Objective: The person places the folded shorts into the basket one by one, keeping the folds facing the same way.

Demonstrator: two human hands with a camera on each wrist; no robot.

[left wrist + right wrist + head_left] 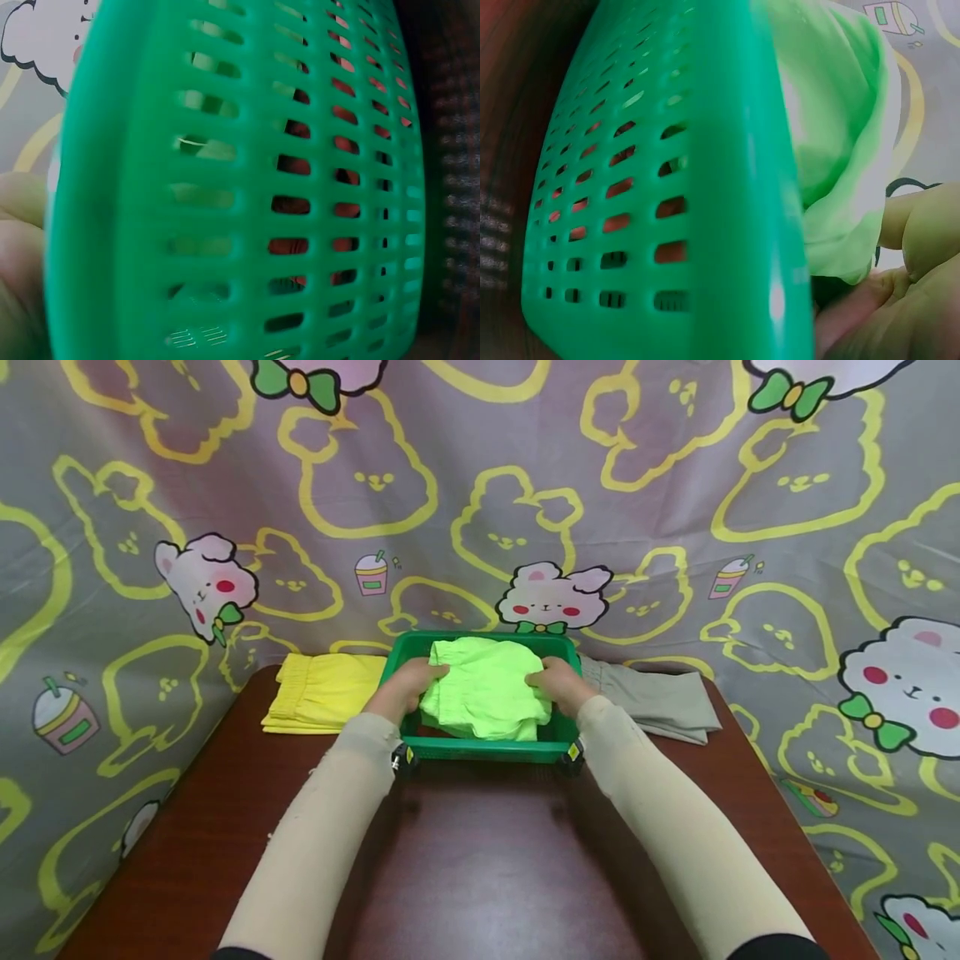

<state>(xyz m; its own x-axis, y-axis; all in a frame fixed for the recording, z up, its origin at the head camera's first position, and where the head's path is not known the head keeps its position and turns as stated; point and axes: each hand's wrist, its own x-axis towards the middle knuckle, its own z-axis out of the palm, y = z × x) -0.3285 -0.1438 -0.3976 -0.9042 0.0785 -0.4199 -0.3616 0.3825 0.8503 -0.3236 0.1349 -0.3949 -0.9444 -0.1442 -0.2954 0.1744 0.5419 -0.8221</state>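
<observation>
Bright green shorts (487, 685), folded with a gathered elastic waistband on the left, are at the mouth of a green plastic basket (487, 749). My left hand (411, 683) pinches their left edge, thumb on top. On the opposite edge my right hand (562, 683) grips the cloth the same way. In the right wrist view the shorts (840, 142) rise above the basket rim, with the right hand (907, 292) beside them. The left wrist view is mostly filled by the slotted basket wall (150, 187), with part of the left hand (21, 262) at its edge.
Folded yellow elastic-waisted clothing (326, 693) lies left of the basket, and folded grey clothing (660, 697) lies to its right. All stand along the back of a dark red-brown table (472, 860). A patterned curtain (450, 460) hangs close behind and at both sides.
</observation>
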